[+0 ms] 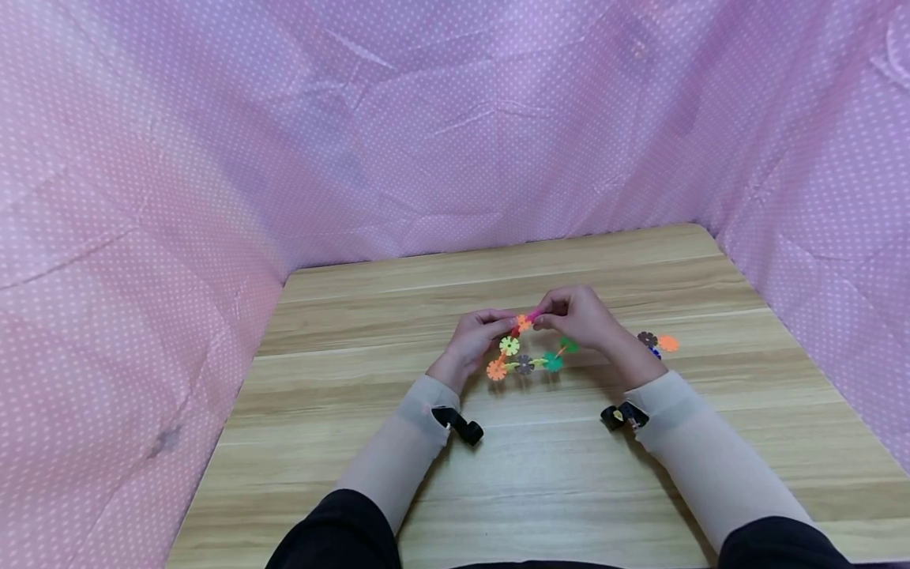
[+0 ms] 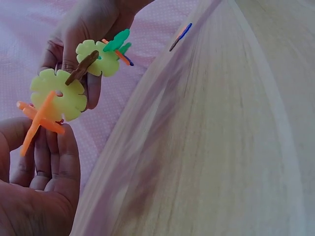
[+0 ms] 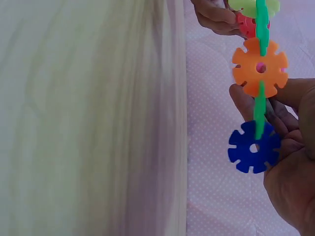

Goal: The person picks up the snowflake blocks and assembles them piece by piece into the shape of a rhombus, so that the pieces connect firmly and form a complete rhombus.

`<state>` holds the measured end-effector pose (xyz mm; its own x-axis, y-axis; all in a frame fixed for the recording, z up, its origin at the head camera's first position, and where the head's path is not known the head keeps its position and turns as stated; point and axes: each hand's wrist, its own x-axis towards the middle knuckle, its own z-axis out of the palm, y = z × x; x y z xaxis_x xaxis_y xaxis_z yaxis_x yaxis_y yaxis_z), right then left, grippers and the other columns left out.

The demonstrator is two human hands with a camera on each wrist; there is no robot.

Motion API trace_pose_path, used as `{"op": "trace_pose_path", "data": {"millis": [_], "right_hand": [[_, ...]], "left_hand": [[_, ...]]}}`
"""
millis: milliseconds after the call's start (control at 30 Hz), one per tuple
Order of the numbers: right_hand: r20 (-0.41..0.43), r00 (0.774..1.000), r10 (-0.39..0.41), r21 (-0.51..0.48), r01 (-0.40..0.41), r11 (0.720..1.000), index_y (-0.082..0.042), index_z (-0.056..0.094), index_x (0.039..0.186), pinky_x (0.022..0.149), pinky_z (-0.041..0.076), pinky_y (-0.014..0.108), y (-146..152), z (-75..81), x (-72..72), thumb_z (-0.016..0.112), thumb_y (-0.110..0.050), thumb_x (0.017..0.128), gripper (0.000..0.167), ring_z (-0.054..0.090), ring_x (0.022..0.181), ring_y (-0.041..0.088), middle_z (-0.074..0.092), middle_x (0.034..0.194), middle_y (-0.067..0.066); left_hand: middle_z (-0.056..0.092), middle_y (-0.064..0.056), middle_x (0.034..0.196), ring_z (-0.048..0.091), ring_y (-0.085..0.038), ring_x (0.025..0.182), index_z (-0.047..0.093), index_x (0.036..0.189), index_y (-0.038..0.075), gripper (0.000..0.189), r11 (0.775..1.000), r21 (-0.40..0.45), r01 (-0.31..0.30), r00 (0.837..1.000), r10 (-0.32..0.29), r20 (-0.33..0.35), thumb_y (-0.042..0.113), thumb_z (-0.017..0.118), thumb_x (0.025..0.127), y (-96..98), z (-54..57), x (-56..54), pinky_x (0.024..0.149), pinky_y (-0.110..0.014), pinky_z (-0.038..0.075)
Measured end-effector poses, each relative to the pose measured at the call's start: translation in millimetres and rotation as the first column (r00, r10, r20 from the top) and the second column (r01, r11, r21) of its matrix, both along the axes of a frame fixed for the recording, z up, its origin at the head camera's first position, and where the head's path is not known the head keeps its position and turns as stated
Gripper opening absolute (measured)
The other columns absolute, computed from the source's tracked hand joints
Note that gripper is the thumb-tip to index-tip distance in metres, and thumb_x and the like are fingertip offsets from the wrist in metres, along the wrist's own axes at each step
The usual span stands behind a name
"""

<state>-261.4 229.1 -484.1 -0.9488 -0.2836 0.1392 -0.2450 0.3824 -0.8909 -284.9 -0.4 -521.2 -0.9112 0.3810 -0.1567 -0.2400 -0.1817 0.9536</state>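
Notched plastic snowflake discs are slotted together into a bent, colourful chain held above the table. My left hand [image 1: 472, 340] pinches the chain at its far end, by an orange disc [image 1: 523, 322] and a red disc [image 3: 247, 24]. Opposite it, my right hand [image 1: 579, 318] pinches a pink disc [image 1: 535, 314] against that same end. Toward me hang a yellow disc [image 1: 509, 345], another orange disc [image 1: 496, 369], a grey-brown disc [image 1: 524, 364] and a teal disc [image 1: 553, 362]. A blue disc [image 3: 253, 147] hangs in front of my right palm in the right wrist view.
Right of my right wrist, a small joined group lies on the wooden table [image 1: 355, 316], with a brown disc [image 1: 647, 338], an orange disc [image 1: 667, 343] and a bit of blue. A pink dotted cloth [image 1: 462, 158] hangs behind and beside the table.
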Motion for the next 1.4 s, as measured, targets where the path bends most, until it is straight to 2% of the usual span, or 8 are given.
{"op": "trace_pose_path", "data": {"millis": [200,300,467,633,933,1067,1267,1400], "right_hand": [[0.026,0.999,0.045,0.089,-0.047,0.995,-0.006,0.078,0.099,0.073,0.061,0.032,6.4,3.9,0.3,0.074,-0.004,0.098,0.004,0.074,0.093,0.04,0.077,0.094,0.008],[0.046,0.997,0.07,0.143,-0.076,0.987,-0.006,0.078,0.106,0.076,0.06,0.03,13.1,8.5,0.0,0.072,-0.005,0.1,0.009,0.074,0.096,0.036,0.077,0.1,0.008],[0.034,0.997,0.064,0.254,-0.071,0.965,-0.001,0.075,0.12,0.089,0.06,0.039,38.3,18.1,-0.5,0.071,-0.003,0.099,0.021,0.072,0.105,0.029,0.075,0.114,0.014],[0.033,0.999,0.01,0.332,-0.021,0.943,0.004,0.071,0.124,0.095,0.058,0.046,75.3,24.0,-1.3,0.074,0.002,0.096,0.029,0.07,0.111,0.035,0.071,0.121,0.024],[0.137,0.988,-0.066,0.344,0.015,0.939,0.006,0.065,0.132,0.086,0.058,0.027,137.3,15.1,1.5,0.081,-0.006,0.092,0.044,0.067,0.115,0.038,0.067,0.127,0.026],[0.2,0.976,-0.082,0.326,0.013,0.945,0.004,0.065,0.131,0.083,0.058,0.026,152.3,7.0,2.1,0.084,-0.005,0.089,0.047,0.065,0.114,0.036,0.068,0.126,0.024],[0.25,0.964,-0.087,0.273,0.015,0.962,0.007,0.068,0.119,0.073,0.061,0.03,161.8,-11.2,-1.7,0.087,0.0,0.083,0.041,0.068,0.091,0.026,0.069,0.106,0.02],[0.271,0.955,-0.122,0.231,0.058,0.971,0.01,0.066,0.116,0.071,0.061,0.033,161.7,-19.1,-2.0,0.076,0.005,0.092,0.026,0.07,0.083,0.024,0.07,0.099,0.019]], "left_hand": [[0.077,-0.005,0.096,0.071,-0.014,0.086,0.078,0.113,0.001,0.017,0.999,-0.047,0.023,1.0,-0.024,-0.018,0.009,0.076,0.097,0.3,-1.0,0.4,0.077,-0.026,0.059],[0.077,-0.005,0.096,0.072,-0.014,0.086,0.078,0.114,0.0,0.019,0.998,-0.065,0.026,0.999,-0.028,-0.031,0.01,0.076,0.098,0.6,-0.4,1.2,0.078,-0.027,0.059],[0.077,-0.004,0.095,0.071,-0.013,0.085,0.078,0.113,0.001,0.018,0.998,-0.058,0.016,1.0,-0.017,-0.026,0.01,0.077,0.097,1.2,-1.7,0.5,0.077,-0.025,0.059],[0.077,-0.004,0.096,0.071,-0.013,0.087,0.079,0.113,0.003,0.018,0.998,-0.065,0.015,1.0,-0.017,-0.027,0.01,0.077,0.097,0.2,-2.5,0.0,0.077,-0.025,0.059],[0.077,-0.005,0.098,0.071,-0.014,0.088,0.078,0.113,0.003,0.017,0.997,-0.072,0.019,0.999,-0.021,-0.027,0.01,0.076,0.098,-1.7,-1.8,-1.3,0.078,-0.027,0.059],[0.077,-0.005,0.098,0.071,-0.013,0.086,0.079,0.112,0.004,0.016,0.997,-0.071,0.007,1.0,-0.008,-0.021,0.009,0.076,0.097,-1.4,-2.2,-2.2,0.075,-0.025,0.058],[0.077,-0.005,0.1,0.071,-0.013,0.088,0.079,0.112,0.005,0.015,0.997,-0.072,0.012,1.0,-0.013,-0.016,0.01,0.076,0.098,-2.1,-1.6,-2.5,0.077,-0.026,0.058],[0.077,-0.006,0.101,0.071,-0.014,0.089,0.079,0.112,0.005,0.016,0.997,-0.082,0.014,1.0,-0.015,-0.019,0.011,0.076,0.098,-1.3,-3.0,-2.8,0.077,-0.027,0.058]]}}
